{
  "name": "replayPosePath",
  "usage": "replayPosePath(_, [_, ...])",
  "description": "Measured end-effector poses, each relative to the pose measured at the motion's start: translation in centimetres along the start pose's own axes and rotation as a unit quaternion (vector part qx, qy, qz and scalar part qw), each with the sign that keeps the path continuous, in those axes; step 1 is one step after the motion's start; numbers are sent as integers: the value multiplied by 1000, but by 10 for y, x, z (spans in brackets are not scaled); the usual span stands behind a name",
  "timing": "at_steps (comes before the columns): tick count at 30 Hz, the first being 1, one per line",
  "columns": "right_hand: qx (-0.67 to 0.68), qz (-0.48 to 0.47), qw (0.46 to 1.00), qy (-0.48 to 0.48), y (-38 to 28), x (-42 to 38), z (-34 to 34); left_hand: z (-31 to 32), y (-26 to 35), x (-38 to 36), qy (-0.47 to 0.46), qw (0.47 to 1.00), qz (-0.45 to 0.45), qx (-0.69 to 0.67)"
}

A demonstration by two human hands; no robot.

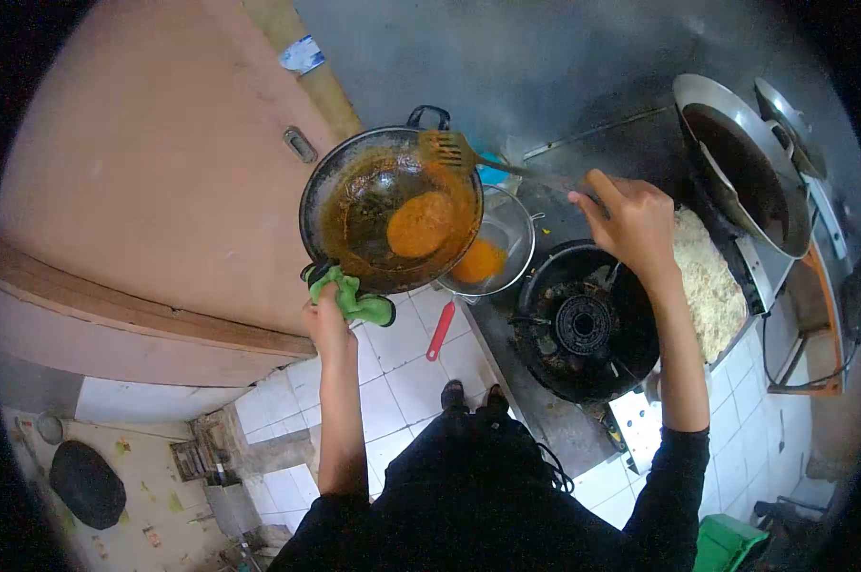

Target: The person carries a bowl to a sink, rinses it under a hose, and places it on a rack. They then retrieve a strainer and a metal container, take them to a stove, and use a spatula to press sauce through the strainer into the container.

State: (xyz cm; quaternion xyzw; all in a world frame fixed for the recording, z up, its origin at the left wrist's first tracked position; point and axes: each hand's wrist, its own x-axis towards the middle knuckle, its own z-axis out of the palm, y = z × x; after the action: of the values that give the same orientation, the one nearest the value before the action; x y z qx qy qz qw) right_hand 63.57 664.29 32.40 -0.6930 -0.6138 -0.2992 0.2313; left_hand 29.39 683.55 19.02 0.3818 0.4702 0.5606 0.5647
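Observation:
My left hand (pixel 329 322) is closed on a folded green cloth (pixel 359 303) wrapped about the near handle of a dark wok (pixel 340 224). The wok is tilted toward the right, and thick orange sauce (pixel 423 225) has gathered on that side. In my right hand (pixel 632 217), fingers wrapped round its handle, is a slotted spatula (pixel 449 151) whose sauce-coated head reaches over the wok's upper right rim. Partly under that rim sits a round mesh strainer (pixel 516 234) with orange sauce (pixel 480 260) in it. What supports the strainer is hidden.
A black gas burner (pixel 583 324) lies right of the strainer. Farther right are a tray of pale, crumbly food (pixel 707 286) and a large metal wok (pixel 735 162) with dark liquid. A red handle-shaped object (pixel 441 332) shows above the white floor tiles (pixel 397 357). A pinkish panel (pixel 182 143) borders the left.

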Motion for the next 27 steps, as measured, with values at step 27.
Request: replayPosePath(27, [10, 76, 997, 32, -85, -58, -18, 0, 37, -38, -42, 996, -76, -6])
